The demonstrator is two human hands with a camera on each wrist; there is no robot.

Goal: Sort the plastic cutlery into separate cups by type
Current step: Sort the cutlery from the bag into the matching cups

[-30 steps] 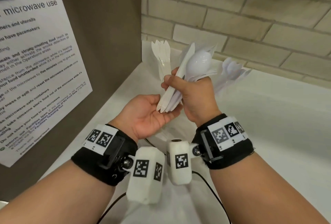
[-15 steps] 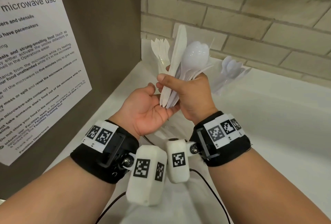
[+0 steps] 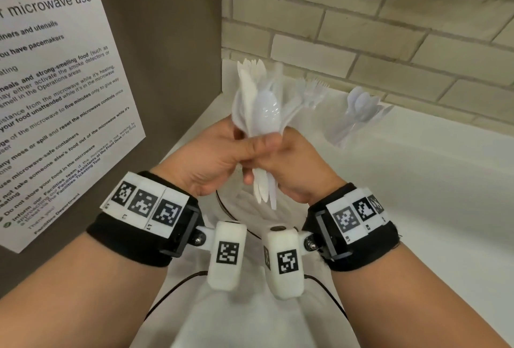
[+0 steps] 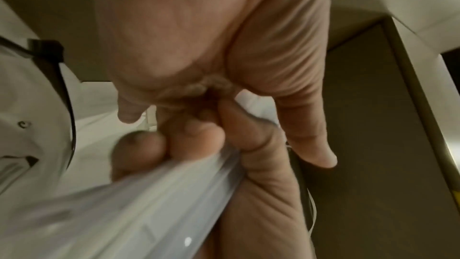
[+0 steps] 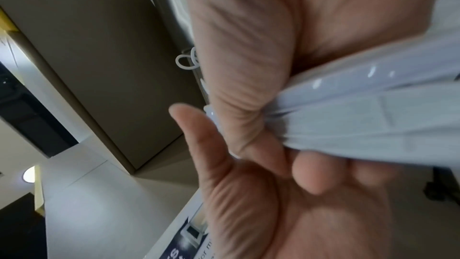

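A bundle of white plastic cutlery [image 3: 261, 122], a spoon bowl showing in front, stands upright above the white counter. My left hand [image 3: 250, 147] grips its middle, thumb laid across the front. My right hand [image 3: 289, 158] grips it from the right, with the handle ends [image 3: 264, 192] sticking out below. Behind stand white knives [image 3: 250, 69], forks [image 3: 313, 92] and a clear cup of spoons [image 3: 356, 117]; the knives' and forks' cups are mostly hidden. The wrist views show the blurred handles [image 4: 124, 204] [image 5: 373, 115] squeezed between both hands.
A brown panel with a microwave poster [image 3: 55, 97] closes the left side. A brick wall [image 3: 389, 28] runs along the back. The white counter [image 3: 417, 208] stretches right. A black cable [image 3: 178, 286] trails below the wrists.
My left hand, which lay open under the handles, has closed round the bundle. The bundle now stands upright between both hands.
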